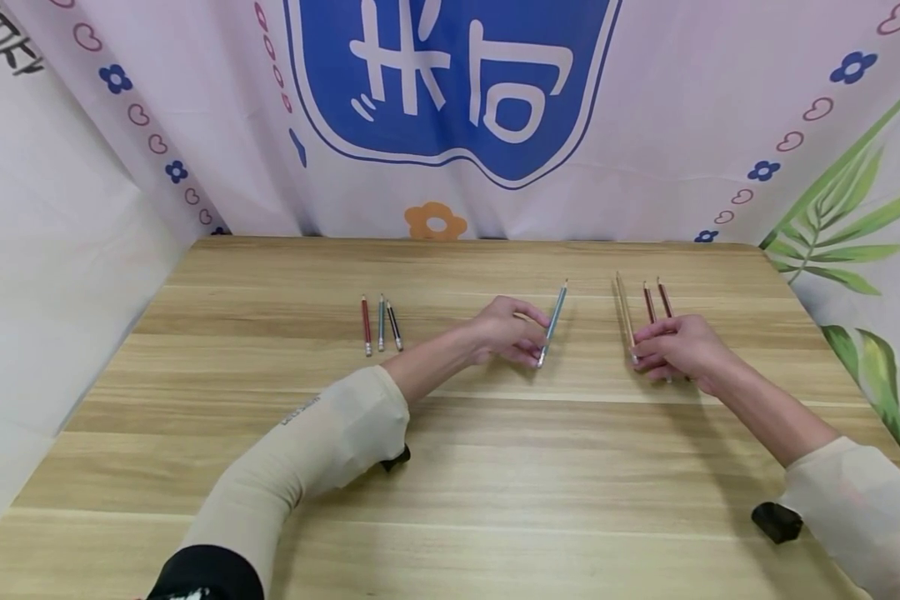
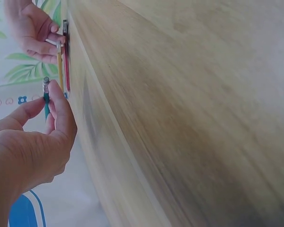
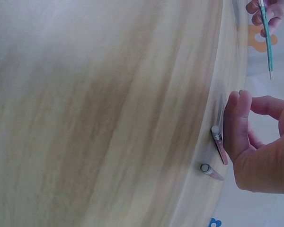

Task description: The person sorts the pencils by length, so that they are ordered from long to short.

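Observation:
My left hand (image 1: 506,331) pinches a teal pencil (image 1: 552,323) near its eraser end, the sharpened tip pointing away from me. In the left wrist view, thumb and fingers (image 2: 61,111) close on it just below the metal band. A yellow pencil (image 1: 624,312) is pinched near its eraser end by my right hand (image 1: 678,350); in the right wrist view the fingers hide most of it. Two dark red pencils (image 1: 665,297) lie on the table beneath the right hand, partly covered in the head view. Their eraser ends (image 3: 206,168) show in the right wrist view.
On the left part of the wooden table (image 1: 450,500) lie a red pencil (image 1: 366,323), a second teal pencil (image 1: 381,321) and a black pencil (image 1: 394,323), side by side. A printed cloth (image 1: 645,183) hangs behind the table's far edge.

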A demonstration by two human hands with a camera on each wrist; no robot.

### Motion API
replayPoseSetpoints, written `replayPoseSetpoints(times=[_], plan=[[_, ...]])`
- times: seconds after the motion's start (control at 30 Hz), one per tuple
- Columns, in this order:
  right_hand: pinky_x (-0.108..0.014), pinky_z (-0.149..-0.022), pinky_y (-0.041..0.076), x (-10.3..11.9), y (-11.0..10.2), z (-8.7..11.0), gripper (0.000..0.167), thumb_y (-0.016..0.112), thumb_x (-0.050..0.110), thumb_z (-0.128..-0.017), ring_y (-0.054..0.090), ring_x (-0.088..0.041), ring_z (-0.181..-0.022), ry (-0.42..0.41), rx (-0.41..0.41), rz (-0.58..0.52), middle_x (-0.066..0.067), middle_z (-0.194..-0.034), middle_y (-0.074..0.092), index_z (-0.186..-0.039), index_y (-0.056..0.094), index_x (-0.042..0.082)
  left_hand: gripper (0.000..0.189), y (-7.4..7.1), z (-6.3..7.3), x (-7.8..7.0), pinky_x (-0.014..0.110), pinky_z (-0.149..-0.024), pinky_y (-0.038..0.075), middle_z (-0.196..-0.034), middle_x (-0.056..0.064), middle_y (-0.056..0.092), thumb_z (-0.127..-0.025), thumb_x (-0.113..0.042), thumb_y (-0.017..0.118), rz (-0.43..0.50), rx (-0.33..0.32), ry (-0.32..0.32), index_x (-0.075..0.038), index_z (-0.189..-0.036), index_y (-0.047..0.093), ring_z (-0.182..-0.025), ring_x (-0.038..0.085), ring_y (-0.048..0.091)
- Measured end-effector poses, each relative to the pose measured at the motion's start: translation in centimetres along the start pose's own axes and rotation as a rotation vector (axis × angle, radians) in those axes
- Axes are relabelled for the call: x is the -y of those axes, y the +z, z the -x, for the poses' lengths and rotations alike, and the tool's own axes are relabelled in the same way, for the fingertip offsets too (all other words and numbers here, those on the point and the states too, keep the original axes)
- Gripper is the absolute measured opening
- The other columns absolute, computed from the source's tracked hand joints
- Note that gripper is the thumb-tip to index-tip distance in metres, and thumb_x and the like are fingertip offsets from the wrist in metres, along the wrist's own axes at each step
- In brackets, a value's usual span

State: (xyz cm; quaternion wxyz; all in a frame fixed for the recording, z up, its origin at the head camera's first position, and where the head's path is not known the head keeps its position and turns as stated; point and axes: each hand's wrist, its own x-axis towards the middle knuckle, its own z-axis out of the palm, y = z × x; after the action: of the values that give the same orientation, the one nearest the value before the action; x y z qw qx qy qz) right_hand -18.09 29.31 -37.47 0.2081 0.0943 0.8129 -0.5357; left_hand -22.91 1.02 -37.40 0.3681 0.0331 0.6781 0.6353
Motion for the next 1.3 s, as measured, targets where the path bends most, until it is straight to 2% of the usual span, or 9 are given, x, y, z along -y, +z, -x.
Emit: replayPoseSetpoints(times=[0.23, 0.4, 0.73, 1.1, 1.3], plan=[[-0.026, -0.069, 0.066, 0.5, -0.1, 0.1, 0.033, 0.065, 0.002, -0.099, 0.071, -0.009, -0.074, 0.025, -0.021, 0.033, -0.002, -0.087, 0.07, -0.125, 0.051, -0.013, 0.033, 0.2, -0.2, 0.0, 0.025, -0.06, 0.065, -0.08, 0.014, 0.067, -0.094, 0.012, 0.064, 0.0, 0.014, 0.007, 0.005, -0.127, 0.059, -0.066, 0.02, 0.066], [-0.027, -0.066, 0.066, 0.8, -0.2, 0.1, 0.031, 0.066, 0.002, -0.098, 0.07, -0.01, -0.072, 0.011, -0.04, 0.087, -0.003, -0.083, 0.071, -0.121, 0.053, -0.014, 0.032, 0.2, -0.1, -0.1, 0.025, -0.059, 0.064, -0.079, 0.014, 0.067, -0.095, 0.012, 0.064, 0.0, 0.022, 0.013, 0.005, -0.126, 0.059, -0.065, 0.02, 0.066], [-0.028, -0.055, 0.064, 1.5, 0.5, 0.1, 0.023, 0.069, 0.0, -0.091, 0.067, -0.013, -0.062, -0.083, -0.079, 0.331, -0.01, -0.077, 0.071, -0.107, 0.058, -0.013, 0.033, 0.3, 0.0, -0.4, 0.025, -0.059, 0.064, -0.079, 0.015, 0.067, -0.095, 0.012, 0.063, 0.031, 0.024, 0.007, 0.006, -0.126, 0.058, -0.065, 0.021, 0.066], [-0.031, -0.05, 0.06, 1.9, 0.9, -0.1, 0.028, 0.067, 0.0, -0.086, 0.066, -0.016, -0.053, -0.134, -0.072, 0.52, -0.008, -0.065, 0.069, -0.108, 0.056, -0.012, 0.031, 0.5, 0.2, -0.5, 0.025, -0.059, 0.064, -0.08, 0.016, 0.067, -0.095, 0.013, 0.063, 0.056, 0.037, 0.003, 0.005, -0.125, 0.059, -0.066, 0.022, 0.066], [-0.032, -0.049, 0.061, 1.9, 1.3, 0.0, 0.03, 0.068, 0.001, -0.087, 0.066, -0.015, -0.051, -0.151, -0.064, 0.599, -0.007, -0.063, 0.068, -0.11, 0.054, -0.013, 0.03, 0.7, 0.1, -0.4, 0.025, -0.059, 0.064, -0.081, 0.016, 0.067, -0.095, 0.013, 0.063, 0.048, 0.036, 0.009, 0.006, -0.124, 0.059, -0.067, 0.022, 0.066]])
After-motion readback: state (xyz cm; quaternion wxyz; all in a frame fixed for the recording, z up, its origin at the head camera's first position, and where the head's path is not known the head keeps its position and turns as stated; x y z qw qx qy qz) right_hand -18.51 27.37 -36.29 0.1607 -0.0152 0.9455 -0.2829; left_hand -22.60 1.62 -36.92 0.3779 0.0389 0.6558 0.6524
